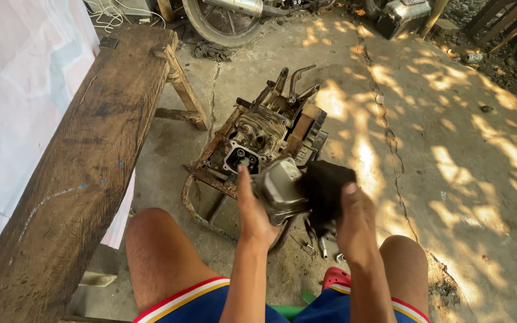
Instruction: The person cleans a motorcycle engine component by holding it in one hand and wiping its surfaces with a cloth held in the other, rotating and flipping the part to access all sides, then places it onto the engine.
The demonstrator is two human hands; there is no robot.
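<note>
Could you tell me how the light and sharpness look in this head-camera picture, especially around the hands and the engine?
Head view: dappled sunlight blotches the concrete floor, some patches nearly blown out; the engine, the left hand with the grey metal part and the right hand with the dark rag sit in softer shade; the hands look slightly soft; the wooden bench bows near the edge from wide-lens distortion.

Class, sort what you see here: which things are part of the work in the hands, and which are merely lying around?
In use:
left hand
right hand
grey metal engine cover
dark cloth
engine on rusty frame

Lying about:
wooden bench
motorcycle wheel
loose bolts on the floor
white sheet
</note>
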